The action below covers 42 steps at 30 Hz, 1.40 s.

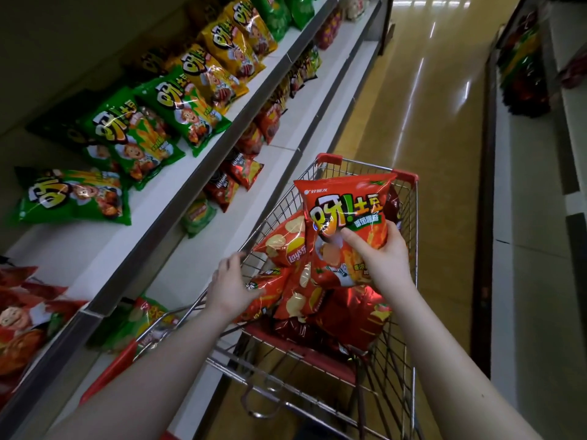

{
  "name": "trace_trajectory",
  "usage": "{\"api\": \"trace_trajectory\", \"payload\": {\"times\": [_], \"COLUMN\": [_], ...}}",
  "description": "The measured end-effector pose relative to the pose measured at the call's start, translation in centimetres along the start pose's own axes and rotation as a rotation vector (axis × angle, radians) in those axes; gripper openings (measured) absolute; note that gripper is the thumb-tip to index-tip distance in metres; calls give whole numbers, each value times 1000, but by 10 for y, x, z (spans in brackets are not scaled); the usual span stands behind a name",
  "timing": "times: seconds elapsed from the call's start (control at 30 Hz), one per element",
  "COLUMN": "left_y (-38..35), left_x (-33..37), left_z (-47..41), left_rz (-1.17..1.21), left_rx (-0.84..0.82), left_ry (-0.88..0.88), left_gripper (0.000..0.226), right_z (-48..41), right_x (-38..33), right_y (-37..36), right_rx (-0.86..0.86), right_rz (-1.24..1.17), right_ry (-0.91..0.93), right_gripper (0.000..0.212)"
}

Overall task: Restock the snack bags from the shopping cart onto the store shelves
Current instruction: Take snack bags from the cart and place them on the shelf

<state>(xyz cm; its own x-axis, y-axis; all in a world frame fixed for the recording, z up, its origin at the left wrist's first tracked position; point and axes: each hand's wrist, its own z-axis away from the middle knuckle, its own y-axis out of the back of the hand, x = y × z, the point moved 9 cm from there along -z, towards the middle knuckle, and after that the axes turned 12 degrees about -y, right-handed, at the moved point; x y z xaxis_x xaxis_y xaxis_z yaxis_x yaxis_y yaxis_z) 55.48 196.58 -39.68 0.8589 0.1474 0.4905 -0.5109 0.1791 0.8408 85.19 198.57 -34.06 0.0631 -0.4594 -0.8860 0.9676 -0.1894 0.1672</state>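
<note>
Store aisle; cart (410,214) holds red snack bags (303,301)

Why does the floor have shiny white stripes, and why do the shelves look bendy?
Head view: the stripes are glare on the glossy floor, and the red bag glints the same way. Also in the head view, the wide lens bows the straight shelves, and the picture's corners go dark.

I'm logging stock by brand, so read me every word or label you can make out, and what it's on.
"呀!土豆": red bag held in the right hand.
"呀!土豆": green bags on the upper shelf.
"Lay's": red chip bag in the cart.
Small print and the lower-shelf bags: too blurred to read.
</note>
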Motion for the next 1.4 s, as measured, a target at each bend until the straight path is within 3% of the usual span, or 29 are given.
{"api": "trace_trajectory", "payload": {"times": [0.13, 0.33, 0.43, 0.57, 0.83, 1.0, 1.07, 1.27, 1.4], "left_y": [-40, -61, -61, -37, 62, 95, 97, 96, 106], "left_x": [-23, -36, -43, -37, -14, -6, 3, 23, 55], "left_z": [3, -1, -1, -5, 3, 13, 16, 21, 17], "left_rz": [-95, -311, -293, -303, 186, 629, 766, 809, 567], "left_rx": [-186, -273, -252, -119, 296, 482, 489, 440, 206], "left_ry": [85, 143, 146, 54, 8, 111, 121, 100, -62], "left_gripper": [104, 101, 86, 53, 43, 31, 31, 37, 27], "right_z": [-3, -8, -8, -10, -8, -1, 3, 12, 21], "right_x": [13, 40, 49, 53, 29, 17, 11, 0, -25], "right_y": [0, -9, -17, -27, -42, -26, -21, -5, -2], "right_rx": [3, -10, -46, -54, -46, 55, 61, 7, -185], "right_rz": [-62, -114, -100, -105, -49, -19, -28, -76, -110], "right_ry": [-12, -62, -83, -95, -66, -94, -98, -99, -52], "right_gripper": [54, 75, 56, 57, 59, 105, 115, 67, 27]}}
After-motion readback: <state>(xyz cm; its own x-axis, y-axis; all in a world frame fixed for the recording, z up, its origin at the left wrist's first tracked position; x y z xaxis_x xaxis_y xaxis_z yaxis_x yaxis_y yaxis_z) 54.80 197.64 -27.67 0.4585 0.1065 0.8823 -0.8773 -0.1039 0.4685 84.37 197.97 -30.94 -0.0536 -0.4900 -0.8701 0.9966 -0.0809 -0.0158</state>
